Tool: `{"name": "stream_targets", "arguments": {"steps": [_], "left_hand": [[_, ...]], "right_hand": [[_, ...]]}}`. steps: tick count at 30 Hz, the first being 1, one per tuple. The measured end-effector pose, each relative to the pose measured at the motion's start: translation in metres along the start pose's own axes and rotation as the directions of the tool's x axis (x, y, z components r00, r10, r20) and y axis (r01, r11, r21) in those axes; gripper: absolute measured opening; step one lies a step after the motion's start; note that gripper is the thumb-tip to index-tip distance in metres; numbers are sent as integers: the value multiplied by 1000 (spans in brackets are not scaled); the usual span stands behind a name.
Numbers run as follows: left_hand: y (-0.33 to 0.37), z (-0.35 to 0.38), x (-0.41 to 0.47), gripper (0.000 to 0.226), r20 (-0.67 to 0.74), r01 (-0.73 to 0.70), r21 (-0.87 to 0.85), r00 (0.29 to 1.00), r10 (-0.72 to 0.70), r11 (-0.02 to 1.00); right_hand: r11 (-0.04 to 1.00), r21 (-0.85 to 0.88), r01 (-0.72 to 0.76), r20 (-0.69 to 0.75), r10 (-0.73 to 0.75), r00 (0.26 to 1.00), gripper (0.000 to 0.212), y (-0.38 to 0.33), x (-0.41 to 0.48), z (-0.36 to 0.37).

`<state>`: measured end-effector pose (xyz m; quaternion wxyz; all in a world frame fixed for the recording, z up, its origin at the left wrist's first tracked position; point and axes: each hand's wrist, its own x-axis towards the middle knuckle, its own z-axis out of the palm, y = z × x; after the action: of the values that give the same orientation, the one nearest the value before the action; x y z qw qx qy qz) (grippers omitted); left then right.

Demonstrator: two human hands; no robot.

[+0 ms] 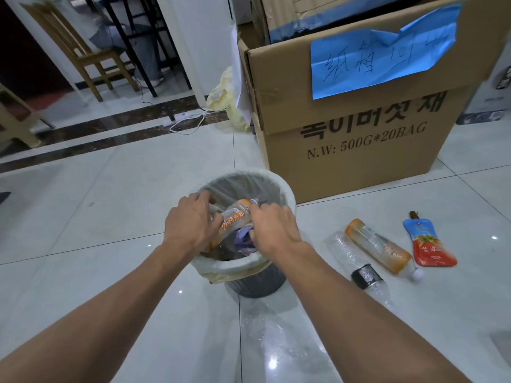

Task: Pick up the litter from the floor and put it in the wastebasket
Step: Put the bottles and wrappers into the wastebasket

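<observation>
White glossy floor tiles point(116, 205) are filling most of the view, with a big cardboard box point(356, 139) sitting just behind the wastebasket point(287, 189).

So the orange-label bottle point(233, 219) is sitting right over the mouth of the wastebasket, and both hands are on it. It's lying tilted, cap end pointing up and away toward the box, bottom end pointing back toward the person. The left hand point(190, 219) is wrapping around the lower end, fingers curled closed on it, and the right hand point(272, 225) is pinching the upper end near the neck, fingers closed there too. Something purple point(243, 239) is showing just under the right hand, inside the bin along with other trash I can't really make out.

My guess is this one is basically being dropped in, so what matters next is what's left on the floor. All of it is lying off to the right of the right hand, well clear of the left one: a clear crushed bottle point(359, 269) nearest, then a second orange-label bottle point(378, 247) just beside it, then a red pouch point(431, 241) farthest out. The two bottles are lying roughly parallel, long axes running diagonally from up near the basket down toward the person's right. So the right hand is looking like the obvious one to go for them, with the clear bottle being the shortest reach.
</observation>
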<state>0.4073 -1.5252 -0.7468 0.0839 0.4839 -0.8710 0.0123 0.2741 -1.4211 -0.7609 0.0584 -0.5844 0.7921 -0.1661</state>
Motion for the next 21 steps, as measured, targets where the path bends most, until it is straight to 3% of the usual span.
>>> {"name": "stream_targets", "arguments": {"steps": [2, 4, 8, 13, 15, 17, 21], "left_hand": [[8, -5, 1, 31, -11, -1, -54, 1000, 1, 999], [26, -10, 2, 30, -48, -15, -131, 999, 9, 991], [91, -17, 1, 25, -221, -200, -254, 965, 144, 946], [171, 10, -28, 22, -307, -481, -223, 860, 407, 848], [180, 35, -45, 25, -224, -500, -194, 860, 458, 844], [178, 64, -58, 30, -41, -478, -148, 878, 478, 866], [165, 119, -79, 37, 373, -346, -75, 860, 348, 935]], "right_hand": [[1000, -21, 14, -44, -15, 999, 42, 6, -3, 2], [999, -20, 30, -185, -33, 982, 33, 17, -9, -2], [979, 105, -172, -451, 201, 870, 21, 64, -31, -13], [878, 70, -474, -259, 475, 841, 28, 150, -92, 2], [842, 3, -539, -188, 530, 827, 32, 174, -118, 10], [809, -47, -586, -136, 576, 806, 34, 193, -136, 13], [765, -99, -636, -19, 638, 770, 39, 216, -156, 19]]}}
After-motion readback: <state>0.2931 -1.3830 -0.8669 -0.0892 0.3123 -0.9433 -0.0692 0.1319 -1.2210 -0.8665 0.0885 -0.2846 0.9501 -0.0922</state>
